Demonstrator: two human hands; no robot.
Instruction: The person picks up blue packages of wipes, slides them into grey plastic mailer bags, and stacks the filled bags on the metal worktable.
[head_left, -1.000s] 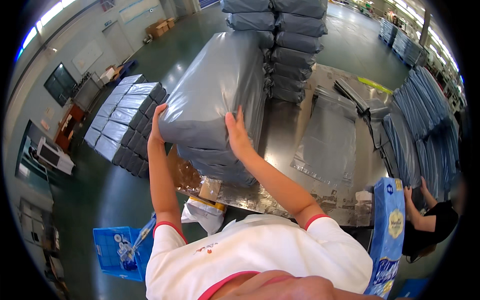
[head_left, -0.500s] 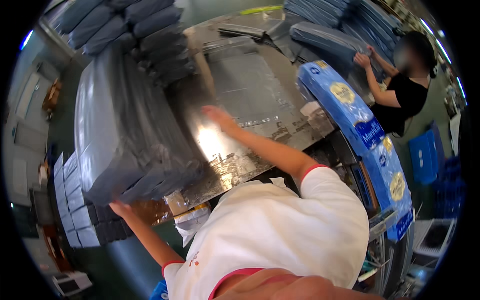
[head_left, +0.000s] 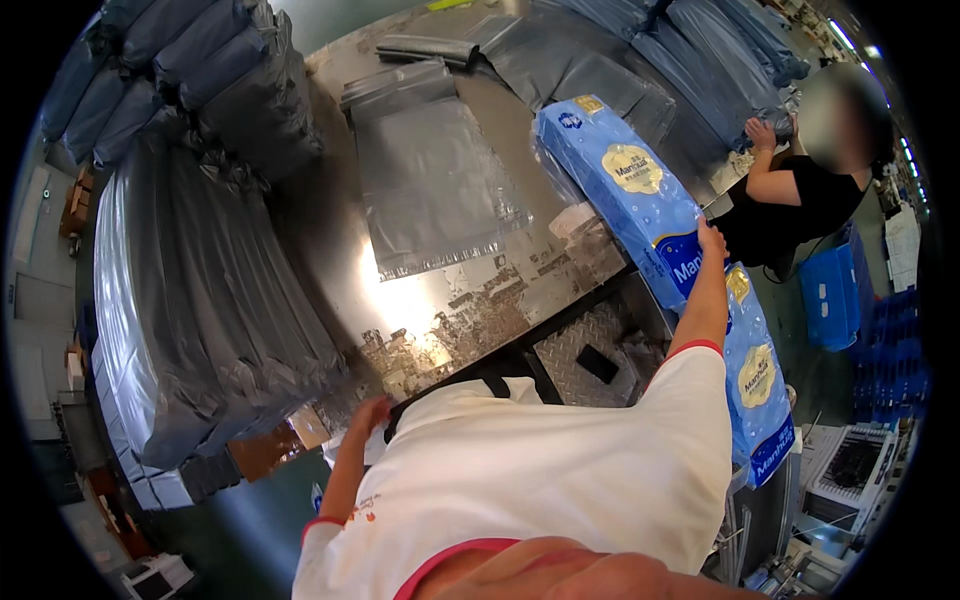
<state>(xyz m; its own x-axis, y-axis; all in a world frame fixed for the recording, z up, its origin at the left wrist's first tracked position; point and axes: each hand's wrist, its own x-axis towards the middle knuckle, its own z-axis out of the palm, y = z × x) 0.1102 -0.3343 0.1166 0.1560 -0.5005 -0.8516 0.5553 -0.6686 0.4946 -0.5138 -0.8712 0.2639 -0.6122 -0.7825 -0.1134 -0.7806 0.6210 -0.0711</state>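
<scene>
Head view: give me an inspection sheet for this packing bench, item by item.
Surface: shiny metal table, scuffed near its front edge.
Job's things: long blue pack tilted at the table's right edge; flat grey bag lying on the table.
Clutter: big stack of grey bags at left, more grey bundles behind.
Hands: right hand on the blue pack; left hand at the table's front edge, holding nothing seen.
Cables: nothing seen.
Surroundings: another person at right, blue crates beside them.

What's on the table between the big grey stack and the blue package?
In the head view, a flat grey mailing bag lies between the grey stack and blue package.
</scene>
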